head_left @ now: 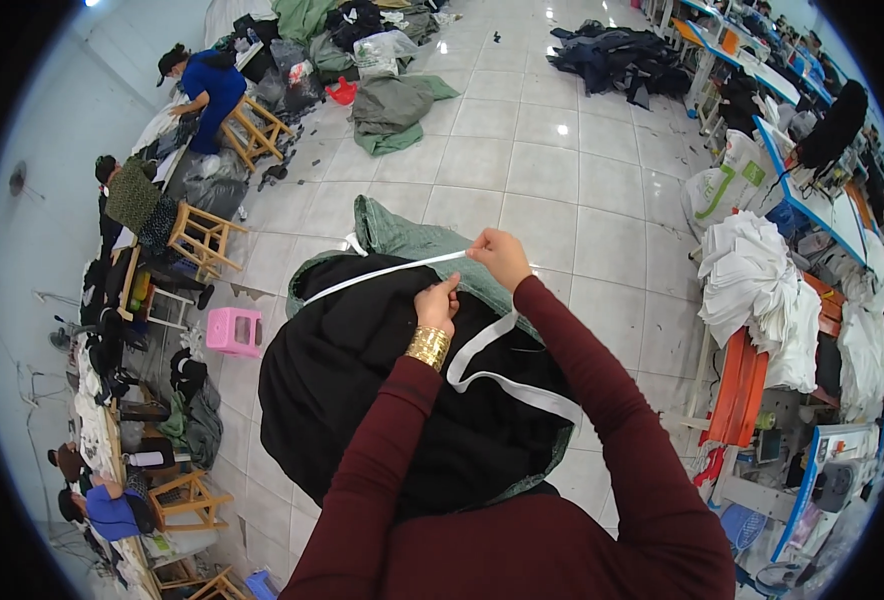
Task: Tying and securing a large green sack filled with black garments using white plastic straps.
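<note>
A large bundle of black fabric (347, 350) with a green sack-like edge (412, 237) around it lies in front of my body. My right hand (502, 260) pinches a narrow white strip (387, 270), which runs taut to the left across the top of the bundle. More of the strip hangs below that hand and loops over the black fabric toward the right edge. Closed against the black fabric, my left hand (438, 304) has its fingers curled; what is in them is hidden. A gold cuff (428, 347) circles that wrist.
Pink stool (234, 331) stands on the tiled floor at left, near wooden stools (202, 240) and people seated along a wall. Green cloth (392, 108) and a dark fabric pile (617, 62) lie ahead. White cloth stacks (752, 275) and sewing tables (822, 205) line the right.
</note>
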`<state>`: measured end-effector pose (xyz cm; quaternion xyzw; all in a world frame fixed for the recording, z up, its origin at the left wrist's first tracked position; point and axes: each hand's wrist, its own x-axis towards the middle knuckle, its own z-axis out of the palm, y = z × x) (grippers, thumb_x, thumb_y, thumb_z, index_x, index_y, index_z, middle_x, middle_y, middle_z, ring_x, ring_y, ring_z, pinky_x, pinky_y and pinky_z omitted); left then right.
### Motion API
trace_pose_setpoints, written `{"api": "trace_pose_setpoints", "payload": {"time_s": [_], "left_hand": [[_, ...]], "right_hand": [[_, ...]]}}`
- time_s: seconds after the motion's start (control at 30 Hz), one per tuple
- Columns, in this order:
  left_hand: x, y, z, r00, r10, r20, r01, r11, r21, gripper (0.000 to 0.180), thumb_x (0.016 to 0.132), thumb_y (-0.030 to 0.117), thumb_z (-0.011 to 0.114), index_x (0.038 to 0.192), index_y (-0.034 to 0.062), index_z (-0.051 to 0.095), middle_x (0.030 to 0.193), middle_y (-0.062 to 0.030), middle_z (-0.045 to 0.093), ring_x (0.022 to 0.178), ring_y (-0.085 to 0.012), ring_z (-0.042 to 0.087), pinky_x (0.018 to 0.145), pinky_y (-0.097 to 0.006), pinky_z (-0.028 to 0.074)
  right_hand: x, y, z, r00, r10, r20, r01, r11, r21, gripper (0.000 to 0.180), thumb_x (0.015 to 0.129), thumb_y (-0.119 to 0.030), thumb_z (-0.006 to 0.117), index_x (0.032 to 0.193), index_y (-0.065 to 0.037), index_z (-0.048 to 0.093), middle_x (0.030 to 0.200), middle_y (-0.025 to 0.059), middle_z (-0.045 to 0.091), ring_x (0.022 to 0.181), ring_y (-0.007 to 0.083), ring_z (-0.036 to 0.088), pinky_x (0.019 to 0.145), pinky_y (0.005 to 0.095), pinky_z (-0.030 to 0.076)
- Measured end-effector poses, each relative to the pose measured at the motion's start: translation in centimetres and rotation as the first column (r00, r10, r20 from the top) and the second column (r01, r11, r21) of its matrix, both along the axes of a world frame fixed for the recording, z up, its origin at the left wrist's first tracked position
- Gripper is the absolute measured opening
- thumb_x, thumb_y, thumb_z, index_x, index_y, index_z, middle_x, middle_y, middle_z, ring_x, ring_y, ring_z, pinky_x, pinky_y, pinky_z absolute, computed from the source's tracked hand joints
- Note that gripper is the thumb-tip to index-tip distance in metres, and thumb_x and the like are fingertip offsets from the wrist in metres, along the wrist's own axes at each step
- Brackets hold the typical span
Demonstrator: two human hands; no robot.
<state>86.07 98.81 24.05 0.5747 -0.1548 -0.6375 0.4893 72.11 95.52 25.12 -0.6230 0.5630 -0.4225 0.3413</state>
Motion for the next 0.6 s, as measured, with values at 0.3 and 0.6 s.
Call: {"api": "trace_pose_setpoints", "payload": {"time_s": [0.3,0.6], "left_hand": [[1.9,-1.4,-1.1,0.915,-0.169,-0.366,0.161,0.986,-0.053,0.018,0.077,0.005,0.063,0.067,0.0096,0.048,0.062,0.0021,0.045,0.05,-0.007,0.036,0.044,-0.019,0.03],[0.9,0.6,-1.7,0.981,-0.196,-0.008,0.193,0.971,-0.14,0.015,0.082,0.02,0.059,0.091,0.0089,0.055,0.085,0.0018,0.052,0.081,-0.0101,0.049,0.07,-0.029,0.043]], "right_hand": [[0.7,-0.2,0.1,0.993,-0.094,0.065,0.093,0.995,0.022,0.018,0.069,-0.016,0.065,0.074,-0.001,0.056,0.066,0.0129,0.057,0.063,0.024,0.056,0.057,0.0333,0.043],[2.4,1.0,-3.1,0.982,-0.178,0.067,0.183,0.98,-0.084,0.014,0.069,-0.015,0.062,0.074,-0.003,0.057,0.066,0.0135,0.058,0.064,0.0264,0.057,0.058,0.0348,0.044]]}}
